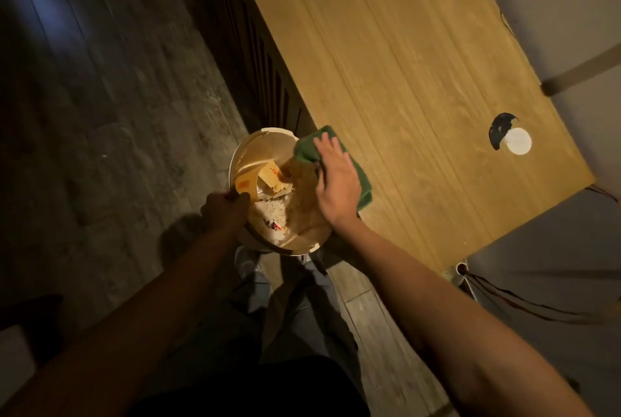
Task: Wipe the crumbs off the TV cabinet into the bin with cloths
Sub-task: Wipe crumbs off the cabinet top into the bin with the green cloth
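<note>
Your right hand (pixel 336 181) presses the green cloth (pixel 331 161) flat at the cabinet (pixel 403 80) edge; your left hand (pixel 223 211) grips the bin (pixel 265 144) rim.

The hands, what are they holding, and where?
The left hand grips the bin by its near rim. The right hand holds nothing; it presses flat on the green cloth at the cabinet edge.

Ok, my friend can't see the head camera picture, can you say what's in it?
A right hand presses a green cloth at the wooden cabinet edge, over a round bin of rubbish that the left hand grips by its rim. A white disc lies farther back on the cabinet.
</note>
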The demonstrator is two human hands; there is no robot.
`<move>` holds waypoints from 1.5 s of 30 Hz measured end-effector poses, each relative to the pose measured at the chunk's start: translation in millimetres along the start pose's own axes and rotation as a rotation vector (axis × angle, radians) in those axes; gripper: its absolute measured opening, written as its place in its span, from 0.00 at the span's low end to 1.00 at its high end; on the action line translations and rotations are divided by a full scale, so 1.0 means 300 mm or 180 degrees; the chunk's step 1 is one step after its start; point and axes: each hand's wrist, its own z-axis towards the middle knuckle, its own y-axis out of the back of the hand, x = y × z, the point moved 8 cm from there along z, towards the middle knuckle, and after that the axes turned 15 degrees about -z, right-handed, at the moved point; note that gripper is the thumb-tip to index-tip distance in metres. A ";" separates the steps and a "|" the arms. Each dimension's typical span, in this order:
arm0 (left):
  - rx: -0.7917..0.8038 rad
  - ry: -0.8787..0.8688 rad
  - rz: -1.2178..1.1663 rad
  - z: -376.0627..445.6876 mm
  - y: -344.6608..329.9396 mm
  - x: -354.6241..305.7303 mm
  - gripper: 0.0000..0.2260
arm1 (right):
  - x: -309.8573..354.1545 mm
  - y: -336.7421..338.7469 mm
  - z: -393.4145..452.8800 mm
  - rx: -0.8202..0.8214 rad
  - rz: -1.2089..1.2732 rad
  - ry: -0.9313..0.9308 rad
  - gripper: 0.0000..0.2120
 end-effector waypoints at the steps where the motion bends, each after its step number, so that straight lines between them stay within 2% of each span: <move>1: -0.0009 -0.0010 0.0000 -0.004 0.008 -0.002 0.13 | 0.048 -0.051 -0.045 0.0204 0.0186 0.0050 0.22; 4: -0.0026 0.0027 0.0053 -0.007 0.043 0.019 0.12 | 0.143 -0.235 -0.212 0.1029 0.0652 -0.0020 0.25; 6: 0.0027 0.0000 0.0069 -0.006 0.066 0.035 0.10 | 0.156 -0.296 -0.283 0.1144 0.0756 -0.0241 0.29; 11: 0.0137 -0.0076 0.0340 -0.007 0.077 0.065 0.07 | 0.155 -0.266 -0.304 0.0941 0.0811 -0.0283 0.22; 17: 0.0190 -0.0145 0.0508 -0.035 0.077 0.085 0.09 | 0.095 -0.180 -0.318 0.0655 0.0803 -0.0585 0.20; 19: 0.0183 -0.0224 0.0547 -0.045 0.076 0.073 0.12 | 0.075 -0.147 -0.330 0.0582 0.0821 -0.0602 0.20; 22: 0.0210 -0.0250 0.0382 -0.069 0.069 0.061 0.16 | 0.033 -0.084 -0.344 0.0484 0.1048 -0.0750 0.19; 27: 0.0201 -0.0277 0.0347 -0.121 0.062 0.042 0.16 | -0.059 0.086 -0.306 0.0209 0.1395 -0.0925 0.19; 35: -0.0024 0.0045 0.0238 -0.209 0.019 0.109 0.11 | -0.395 0.337 -0.141 -0.0038 0.1705 -0.1418 0.19; 37: -0.0177 -0.0005 0.0089 -0.221 0.016 0.119 0.09 | -0.511 0.412 -0.101 -0.0172 0.1550 -0.1415 0.19; 41: -0.0341 -0.0125 -0.0027 -0.229 -0.007 0.133 0.12 | -0.784 0.582 -0.037 -0.0619 0.0922 -0.1385 0.20; 45: -0.0547 0.0271 -0.0378 -0.255 -0.021 0.196 0.09 | -1.066 0.695 0.028 -0.0772 0.0587 -0.1691 0.21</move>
